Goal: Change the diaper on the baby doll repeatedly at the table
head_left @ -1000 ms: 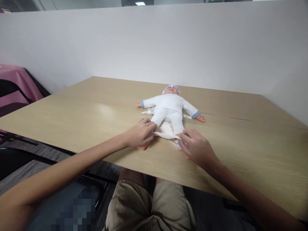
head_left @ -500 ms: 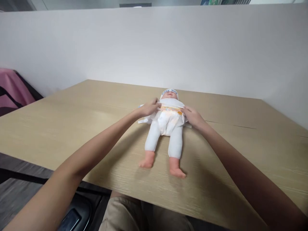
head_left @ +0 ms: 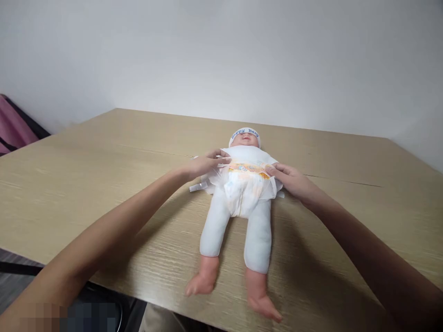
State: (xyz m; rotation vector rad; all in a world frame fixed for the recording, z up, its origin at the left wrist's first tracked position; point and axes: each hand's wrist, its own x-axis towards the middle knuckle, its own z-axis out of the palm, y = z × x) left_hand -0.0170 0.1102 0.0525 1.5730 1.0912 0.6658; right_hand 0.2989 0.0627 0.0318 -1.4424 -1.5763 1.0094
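A baby doll [head_left: 221, 226] in white clothing and a lettered cap [head_left: 245, 133] lies on its back, feet toward me. A white diaper [head_left: 244, 196] with an orange patterned waistband covers its hips, the front panel up over the belly. Thumb and fingers of my left hand [head_left: 209, 163] are closed on the diaper's upper edge at the left. At the right end of the waistband, my right hand [head_left: 292, 180] pinches the other upper corner. A fastening tab [head_left: 198, 186] sticks out at the left, and part of another shows under my right hand.
The wooden table [head_left: 104, 161] has a thin dark seam running right of the doll. A pale wall [head_left: 221, 55] stands behind it. Pink fabric [head_left: 15, 122] on a dark frame is at the far left.
The view has moved closer and tilted down, so the doll looks larger. Both hands remain at the diaper's upper edge, and its patterned waistband shows more fully.
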